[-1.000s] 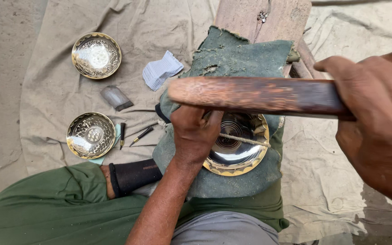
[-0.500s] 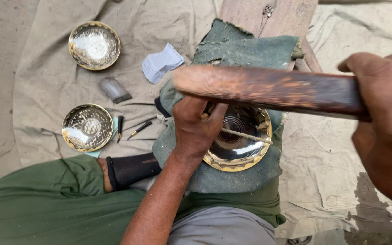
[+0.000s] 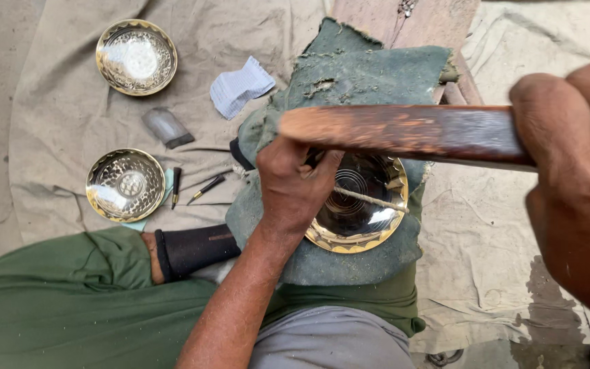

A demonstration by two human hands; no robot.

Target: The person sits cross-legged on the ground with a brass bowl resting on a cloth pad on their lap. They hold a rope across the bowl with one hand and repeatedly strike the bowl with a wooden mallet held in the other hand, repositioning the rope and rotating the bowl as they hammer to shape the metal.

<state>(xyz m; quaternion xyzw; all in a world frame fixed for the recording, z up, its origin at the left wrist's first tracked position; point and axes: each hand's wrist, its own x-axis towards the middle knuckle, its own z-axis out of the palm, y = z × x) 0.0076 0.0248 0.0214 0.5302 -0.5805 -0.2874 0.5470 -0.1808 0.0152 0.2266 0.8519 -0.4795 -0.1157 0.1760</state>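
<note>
Two hands at chasing work. Largest, green cloth pad [image 3: 349, 89] over lap; on it brass bowl [image 3: 363, 212]. Right hand [image 3: 575, 184], fingers wrapped tight on wooden mallet [image 3: 404, 130], raised over bowl. Left hand [image 3: 291, 188] pinches thin punch [image 3: 370, 198] on bowl's inside. Next likely calls for a square strike on the punch head.

Floor metal wkshop: brass bowls [image 3: 136, 57], hand tools [image 3: 206, 188], canvas sheet [image 3: 63, 109].

Shiny brass bowl [image 3: 360, 215] resting mouth-up on green cloth, thin punch [image 3: 370, 198] angled across it, dark wooden stick [image 3: 404, 133] poised level above.
</note>
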